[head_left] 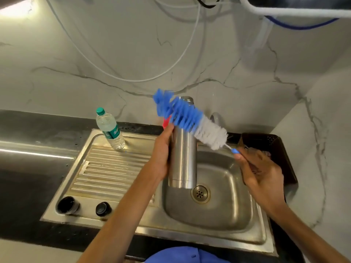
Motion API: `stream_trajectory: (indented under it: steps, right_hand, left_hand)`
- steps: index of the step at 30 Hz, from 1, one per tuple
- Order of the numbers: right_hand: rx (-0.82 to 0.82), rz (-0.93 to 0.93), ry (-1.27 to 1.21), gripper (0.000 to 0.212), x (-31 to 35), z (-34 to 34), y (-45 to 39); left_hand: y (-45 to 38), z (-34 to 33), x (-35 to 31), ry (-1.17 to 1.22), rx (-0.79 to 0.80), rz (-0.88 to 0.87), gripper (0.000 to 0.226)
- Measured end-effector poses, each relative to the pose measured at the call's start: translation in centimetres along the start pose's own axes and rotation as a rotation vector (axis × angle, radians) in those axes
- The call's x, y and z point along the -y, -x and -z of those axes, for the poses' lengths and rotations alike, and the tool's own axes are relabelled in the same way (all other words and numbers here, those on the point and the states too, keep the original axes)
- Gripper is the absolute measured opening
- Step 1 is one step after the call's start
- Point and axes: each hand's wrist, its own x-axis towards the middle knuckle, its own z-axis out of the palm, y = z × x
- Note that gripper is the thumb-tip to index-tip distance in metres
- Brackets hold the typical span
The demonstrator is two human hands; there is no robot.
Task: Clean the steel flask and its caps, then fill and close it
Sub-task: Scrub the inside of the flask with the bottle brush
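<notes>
Steel flask [182, 158] stands upright in left hand [161, 154]'s grip; right hand [260, 171] pinches the bottle brush [190, 118] handle.

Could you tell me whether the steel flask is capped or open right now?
Open: the steel flask, gripped by the left hand, shows a bare mouth, and two caps lie on the sink's drainboard.

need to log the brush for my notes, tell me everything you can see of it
The brush is a long bottle brush: blue bristles toward the tip, white toward the handle, on a thin wire ending in a blue grip. It lies tilted across the front of the flask, outside it, slightly blurred. The right hand pinches its grip.
</notes>
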Motion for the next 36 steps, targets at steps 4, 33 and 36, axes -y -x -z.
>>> stream_trajectory:
  steps: [4,33,36]
  right_hand:
    - [0.129,0.126,-0.005,0.034,0.5,0.5,2.9]
    - [0.031,-0.214,-0.279,0.025,4.3,-4.3,3.5]
    - [0.012,-0.19,-0.24,0.024,3.6,-3.3,4.0]
  left_hand:
    - [-1.6,4.0,2.9,-0.155,-0.16,0.045,0.081]
    - [0.2,-3.5,2.6,0.343,-0.148,-0.257,0.069]
    - [-0.2,-2.7,0.3,0.425,-0.146,-0.29,0.074]
